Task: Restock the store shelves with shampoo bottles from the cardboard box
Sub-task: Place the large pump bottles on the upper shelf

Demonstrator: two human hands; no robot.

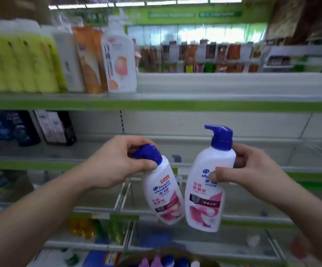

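Shelves (223, 145) wait behind. Left hand (115, 162) pinches the tilted bottle (163, 191) by its cap only; it could slip. Right hand (252, 170) clasps the other bottle (206, 191).

A shop, in the toiletries aisle. Long shelves (175, 106) with green front edges run across in tiers. They are stocked face-out with a row of identical yellow bottles (17, 62), orange bottles (89, 60) and a white pump bottle (117, 58), with dark bottles (23, 128) one tier lower. Wire dividers (125, 191) split a lower tier into lanes. Beyond, a second rack (204, 54) holds small packets under a blurred green sign (194, 14).
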